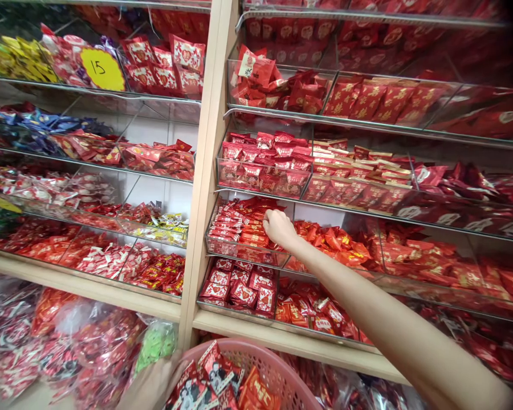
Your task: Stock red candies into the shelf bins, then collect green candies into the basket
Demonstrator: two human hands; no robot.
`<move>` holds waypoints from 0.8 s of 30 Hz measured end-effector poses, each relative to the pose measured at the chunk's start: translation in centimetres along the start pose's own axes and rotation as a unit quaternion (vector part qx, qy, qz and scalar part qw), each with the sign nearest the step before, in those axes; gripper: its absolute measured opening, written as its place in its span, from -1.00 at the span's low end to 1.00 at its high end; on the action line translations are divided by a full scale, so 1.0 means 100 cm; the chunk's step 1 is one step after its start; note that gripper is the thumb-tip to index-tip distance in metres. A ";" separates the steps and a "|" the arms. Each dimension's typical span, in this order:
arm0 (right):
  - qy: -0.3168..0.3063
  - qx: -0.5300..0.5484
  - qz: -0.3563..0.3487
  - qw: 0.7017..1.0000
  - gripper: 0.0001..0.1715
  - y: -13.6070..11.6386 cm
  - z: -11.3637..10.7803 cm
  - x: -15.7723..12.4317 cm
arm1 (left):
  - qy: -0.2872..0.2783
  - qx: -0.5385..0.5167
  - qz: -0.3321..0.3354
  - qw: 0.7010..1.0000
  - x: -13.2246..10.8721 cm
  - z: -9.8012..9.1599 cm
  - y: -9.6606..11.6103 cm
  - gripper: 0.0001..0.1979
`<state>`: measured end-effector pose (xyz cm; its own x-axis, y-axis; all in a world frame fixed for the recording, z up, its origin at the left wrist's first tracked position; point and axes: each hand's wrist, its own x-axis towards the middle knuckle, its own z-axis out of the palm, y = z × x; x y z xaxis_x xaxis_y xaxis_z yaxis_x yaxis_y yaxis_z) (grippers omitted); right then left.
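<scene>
Pink plastic basket (288, 373) sat below the lower edge of the right-hand shelf unit (346, 360), some packets already in: red ones with black-and-white print (222, 370) toward its left rim, orange-red ones (259, 393) toward its right. Contents ran out of view, so fill level couldn't be judged. Right hand (280, 229) was over the right edge of the clear bin (239, 249) at the unit's left end, second tier up, by small red packets (253, 236). Fingers curled in, tips hidden; couldn't tell if it had hold of one. That bin was well stocked. Lower bin (235, 310) with red-and-white packets (243, 293) looked near full. Left hand (158, 376) was blurred at the basket's left rim; finger spread and any grip couldn't be told. My read: partway, plenty left on the tiers.
</scene>
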<state>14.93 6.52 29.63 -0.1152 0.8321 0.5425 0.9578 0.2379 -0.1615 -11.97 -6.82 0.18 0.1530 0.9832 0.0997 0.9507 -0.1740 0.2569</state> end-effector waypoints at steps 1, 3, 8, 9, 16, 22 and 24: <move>0.006 -0.006 -0.040 0.999 -0.79 -0.001 0.000 0.002 | -0.002 0.000 0.000 1.000 0.000 0.000 0.000 -0.52; 0.002 0.003 -0.091 0.996 -0.81 -0.003 0.002 0.009 | -0.005 -0.003 -0.002 1.000 0.000 -0.001 0.001 -0.53; -0.038 0.037 -0.120 0.991 -0.79 -0.009 0.018 0.033 | -0.015 0.006 -0.014 1.000 -0.001 -0.004 0.004 -0.55; -0.043 0.038 -0.123 0.991 -0.79 -0.011 0.021 0.037 | -0.018 0.010 -0.014 1.000 -0.001 -0.005 0.005 -0.55; -0.050 0.043 -0.121 0.991 -0.88 -0.016 0.027 0.049 | -0.026 0.017 -0.017 0.999 -0.001 -0.009 0.007 -0.55; -0.040 0.060 -0.142 0.987 -0.83 -0.017 0.030 0.051 | -0.025 0.007 -0.017 1.000 0.001 -0.002 0.004 -0.55; -0.037 0.069 -0.157 0.985 -0.82 -0.016 0.030 0.053 | -0.032 0.005 -0.019 0.999 0.001 0.000 0.002 -0.55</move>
<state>12.03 12.08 30.28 -0.4232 0.7394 0.5236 0.8276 0.5507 -0.1088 -11.70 -6.74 0.24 0.1337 0.9906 0.0276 0.9588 -0.1364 0.2491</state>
